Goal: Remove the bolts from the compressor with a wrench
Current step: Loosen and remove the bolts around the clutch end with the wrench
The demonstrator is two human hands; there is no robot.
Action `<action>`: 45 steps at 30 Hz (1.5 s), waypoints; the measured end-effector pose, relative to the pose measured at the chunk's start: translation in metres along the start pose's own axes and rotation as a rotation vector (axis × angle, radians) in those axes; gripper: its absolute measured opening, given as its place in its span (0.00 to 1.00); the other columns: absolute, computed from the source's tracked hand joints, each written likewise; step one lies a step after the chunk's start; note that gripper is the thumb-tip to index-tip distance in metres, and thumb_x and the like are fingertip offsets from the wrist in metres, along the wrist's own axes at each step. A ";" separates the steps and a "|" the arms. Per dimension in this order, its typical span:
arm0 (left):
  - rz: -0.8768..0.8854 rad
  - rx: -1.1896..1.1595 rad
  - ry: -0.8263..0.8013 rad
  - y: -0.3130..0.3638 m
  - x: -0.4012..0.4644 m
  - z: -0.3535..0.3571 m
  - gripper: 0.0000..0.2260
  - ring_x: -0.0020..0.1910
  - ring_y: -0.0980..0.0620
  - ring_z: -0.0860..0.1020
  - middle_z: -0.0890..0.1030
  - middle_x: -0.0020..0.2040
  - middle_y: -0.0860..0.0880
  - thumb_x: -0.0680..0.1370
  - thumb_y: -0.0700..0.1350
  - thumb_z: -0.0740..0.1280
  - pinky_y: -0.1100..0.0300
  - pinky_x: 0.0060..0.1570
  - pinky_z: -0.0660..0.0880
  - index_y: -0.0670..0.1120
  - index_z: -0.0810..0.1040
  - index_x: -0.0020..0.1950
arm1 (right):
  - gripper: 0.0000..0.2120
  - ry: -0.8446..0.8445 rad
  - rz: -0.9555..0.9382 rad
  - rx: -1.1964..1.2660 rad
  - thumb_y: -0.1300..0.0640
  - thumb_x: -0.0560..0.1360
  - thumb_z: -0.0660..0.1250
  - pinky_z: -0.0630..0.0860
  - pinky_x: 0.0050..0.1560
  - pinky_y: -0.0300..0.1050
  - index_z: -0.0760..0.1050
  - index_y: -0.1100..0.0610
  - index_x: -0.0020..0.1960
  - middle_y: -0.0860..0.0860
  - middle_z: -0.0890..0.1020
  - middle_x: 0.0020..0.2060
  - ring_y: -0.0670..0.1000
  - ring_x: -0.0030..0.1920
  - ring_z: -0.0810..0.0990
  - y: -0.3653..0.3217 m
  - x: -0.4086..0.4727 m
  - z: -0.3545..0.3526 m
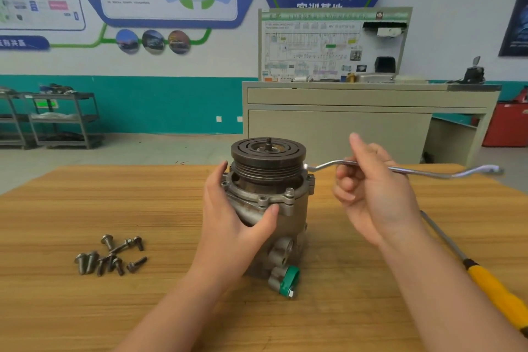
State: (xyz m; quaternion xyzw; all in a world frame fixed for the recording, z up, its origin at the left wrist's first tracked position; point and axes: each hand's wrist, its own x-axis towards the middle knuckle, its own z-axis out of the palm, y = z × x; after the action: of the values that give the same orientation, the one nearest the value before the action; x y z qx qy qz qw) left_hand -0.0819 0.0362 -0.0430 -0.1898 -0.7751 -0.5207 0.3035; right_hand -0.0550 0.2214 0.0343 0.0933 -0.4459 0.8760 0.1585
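Observation:
A metal compressor [288, 217] stands upright in the middle of the wooden table [114, 203], its dark grooved pulley on top. My left hand [234, 217] wraps around the left side of its body, thumb across the front. In my right hand [371, 191] is a long silver ring wrench [428, 171], held near its middle. The wrench's left end sits at the flange on the compressor's right rear; the bolt there is hidden. Two bolt heads [290, 191] show on the front flange. Several loose bolts [110, 256] lie on the table to the left.
A screwdriver with a yellow handle [497, 294] lies on the table at the right, near my right forearm. Behind the table stand a beige cabinet [343, 120] with a training board and grey shelf carts [57, 120] at the far left.

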 end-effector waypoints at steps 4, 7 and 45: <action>-0.001 0.025 0.004 0.004 0.001 0.000 0.37 0.66 0.71 0.62 0.62 0.64 0.68 0.67 0.61 0.72 0.76 0.61 0.60 0.75 0.47 0.63 | 0.22 -0.033 -0.238 -0.391 0.60 0.78 0.67 0.66 0.20 0.36 0.68 0.50 0.27 0.55 0.78 0.24 0.47 0.20 0.73 0.007 -0.019 0.009; -0.008 0.025 -0.004 0.003 0.000 0.000 0.38 0.68 0.63 0.64 0.63 0.67 0.60 0.65 0.65 0.69 0.65 0.66 0.62 0.68 0.49 0.68 | 0.19 -0.015 -0.339 -0.533 0.59 0.78 0.67 0.68 0.20 0.38 0.67 0.53 0.29 0.55 0.79 0.25 0.47 0.21 0.75 0.012 -0.030 0.020; -0.010 -0.036 -0.003 0.006 0.001 -0.002 0.39 0.66 0.66 0.66 0.66 0.66 0.63 0.63 0.64 0.71 0.67 0.63 0.65 0.75 0.51 0.65 | 0.20 0.080 -0.805 -0.940 0.61 0.77 0.67 0.65 0.24 0.37 0.64 0.60 0.29 0.50 0.70 0.21 0.49 0.24 0.70 0.028 -0.037 0.031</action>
State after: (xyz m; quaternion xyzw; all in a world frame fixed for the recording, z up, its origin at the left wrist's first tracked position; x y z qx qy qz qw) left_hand -0.0788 0.0363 -0.0374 -0.1920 -0.7670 -0.5358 0.2964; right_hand -0.0299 0.1738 0.0202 0.1413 -0.7075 0.4603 0.5174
